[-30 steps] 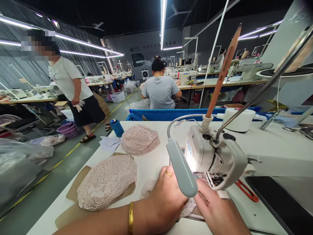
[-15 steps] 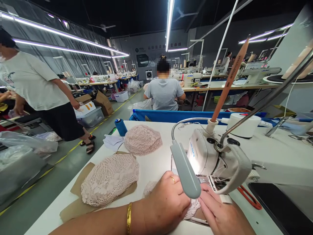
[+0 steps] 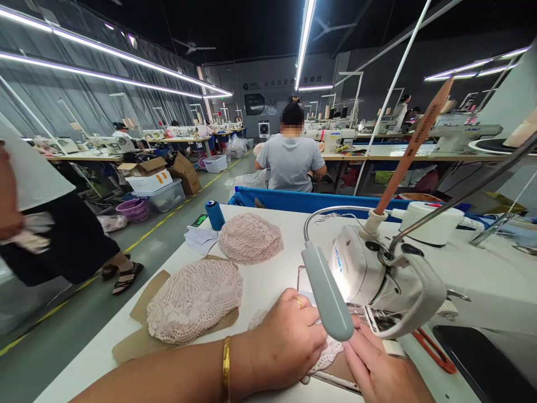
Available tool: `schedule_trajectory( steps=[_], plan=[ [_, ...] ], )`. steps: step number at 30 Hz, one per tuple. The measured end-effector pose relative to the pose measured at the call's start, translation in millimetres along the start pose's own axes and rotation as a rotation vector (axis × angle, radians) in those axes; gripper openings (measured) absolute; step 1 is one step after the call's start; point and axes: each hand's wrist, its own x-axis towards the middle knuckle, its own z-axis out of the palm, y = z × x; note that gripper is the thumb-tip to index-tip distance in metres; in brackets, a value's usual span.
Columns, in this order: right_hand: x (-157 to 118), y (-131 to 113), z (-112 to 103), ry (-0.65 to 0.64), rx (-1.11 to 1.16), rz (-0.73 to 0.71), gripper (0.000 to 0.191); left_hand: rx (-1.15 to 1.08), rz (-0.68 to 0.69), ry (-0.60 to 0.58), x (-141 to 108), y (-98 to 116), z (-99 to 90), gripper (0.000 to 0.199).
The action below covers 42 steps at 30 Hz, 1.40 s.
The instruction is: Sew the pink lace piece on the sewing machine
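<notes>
"Where the two hands meet, what does the piece look like?"

"It's pale pinkish lace (image 3: pixel 327 357), dotted with small holes along a curved edge. Most is hidden by the hands and the grey lamp (image 3: pixel 328 294). It lies at the near side of the sewing machine (image 3: pixel 356 263), whose head sits at its one o'clock."

"And the left hand (image 3: pixel 285 338)?"

"Over the lace from nine o'clock, fingers bent and close together. Its fingertips are out of sight, so I can't tell whether they pinch."

"The right hand (image 3: pixel 380 364)?"

"At three o'clock, fingers fairly straight and narrowly spaced, pointing toward the lace. The lamp covers their ends, so I can't tell about its grip either."

"Any more lace about?"

"Two piles, both pale with branching lines. The nearer pile (image 3: pixel 195 302), at ten o'clock, shows a holed border and rests over brown sheets (image 3: pixel 126 344). The farther pile (image 3: pixel 251 239) is rounded, at eleven o'clock, with a blue thread spool (image 3: pixel 215 215) just beside it, toward its ten o'clock."
</notes>
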Motion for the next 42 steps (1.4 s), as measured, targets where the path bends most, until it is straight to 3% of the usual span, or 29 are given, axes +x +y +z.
schedule_trajectory(
  steps=[12,19,23,25,29,34,37,42],
  plan=[
    [-3,1,-1,0.004,-0.037,-0.003,0.044,-0.028,0.008,-0.048,2,-7,-1.3,0.015],
    [13,-2,-25,0.015,0.173,-0.129,0.037,-0.079,0.062,-0.106,-4,-3,-11.4,0.054],
    [24,-11,-35,0.0,0.266,-0.144,0.031,-0.105,0.057,-0.205,-5,5,-15.4,0.03],
    [26,-13,-38,-0.014,0.304,-0.12,0.031,-0.15,0.029,-0.174,-4,6,-14.3,0.015],
    [28,-17,-42,0.0,0.354,0.012,0.035,-0.246,-0.006,-0.104,3,-2,-5.6,0.02],
    [29,-26,-40,0.068,0.424,0.229,0.041,-0.516,-0.181,-0.052,16,-13,4.3,0.026],
    [27,-31,-37,0.061,0.466,0.323,0.044,-0.63,-0.239,-0.074,20,-16,6.8,0.031],
    [25,-35,-37,0.037,0.529,0.418,0.043,-0.855,-0.323,-0.092,23,-18,6.3,0.019]
  ],
)
